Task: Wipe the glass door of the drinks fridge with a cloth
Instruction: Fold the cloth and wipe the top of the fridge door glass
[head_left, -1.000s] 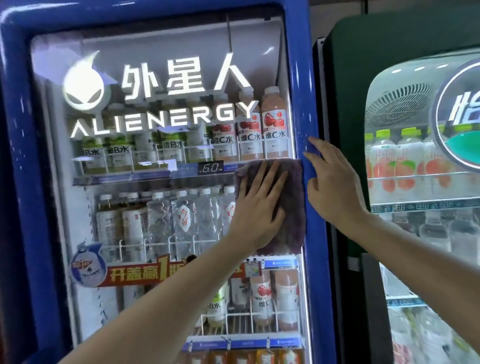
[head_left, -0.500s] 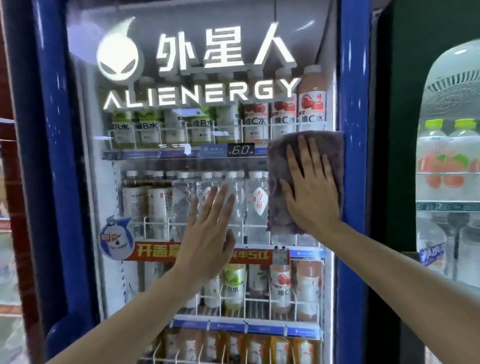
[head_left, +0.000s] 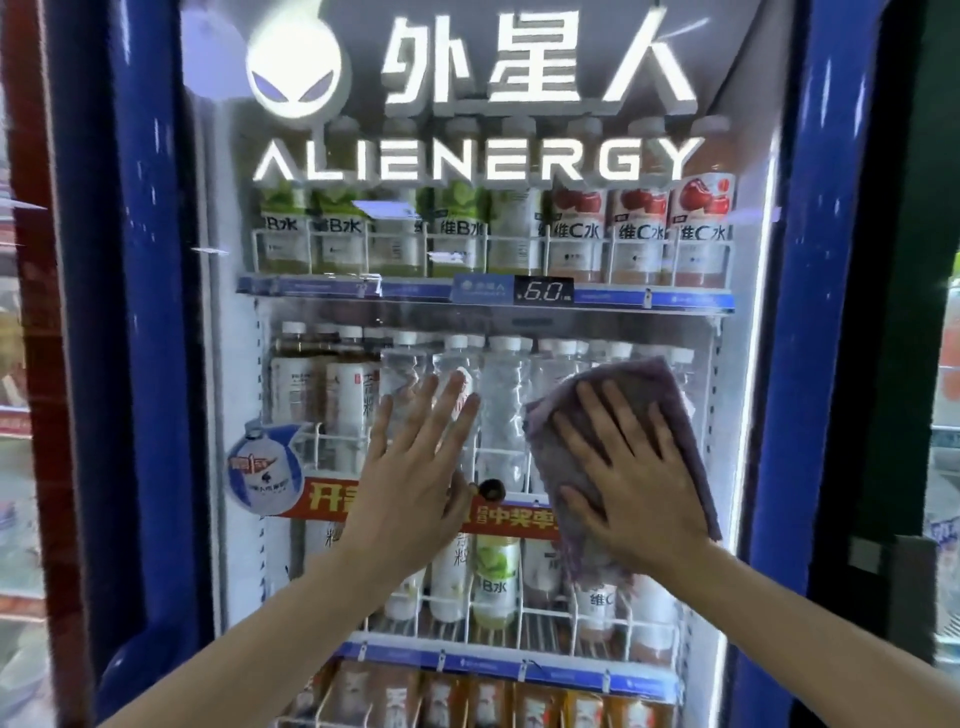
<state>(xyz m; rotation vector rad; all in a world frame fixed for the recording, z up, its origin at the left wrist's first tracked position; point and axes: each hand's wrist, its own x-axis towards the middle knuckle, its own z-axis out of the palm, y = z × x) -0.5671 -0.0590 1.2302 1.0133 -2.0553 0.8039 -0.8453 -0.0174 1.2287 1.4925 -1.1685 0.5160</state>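
Note:
The drinks fridge has a blue frame (head_left: 140, 364) and a lit glass door (head_left: 597, 322) with bottles on shelves behind it. A purple-grey cloth (head_left: 641, 371) lies flat against the glass at mid height, right of centre. My right hand (head_left: 634, 488) presses it to the door with spread fingers. My left hand (head_left: 410, 493) rests flat on the bare glass just left of the cloth, fingers apart, holding nothing. The two hands are a short gap apart.
A round promotional sticker (head_left: 265, 478) and a red banner (head_left: 322, 504) sit on the glass at lower left. A dark green fridge (head_left: 904, 312) stands close on the right, a red-framed unit (head_left: 31, 260) on the left.
The cloth went from my left hand to my right. My right hand then slid it down and leftward from the door's right edge. My left hand stays flat on the glass.

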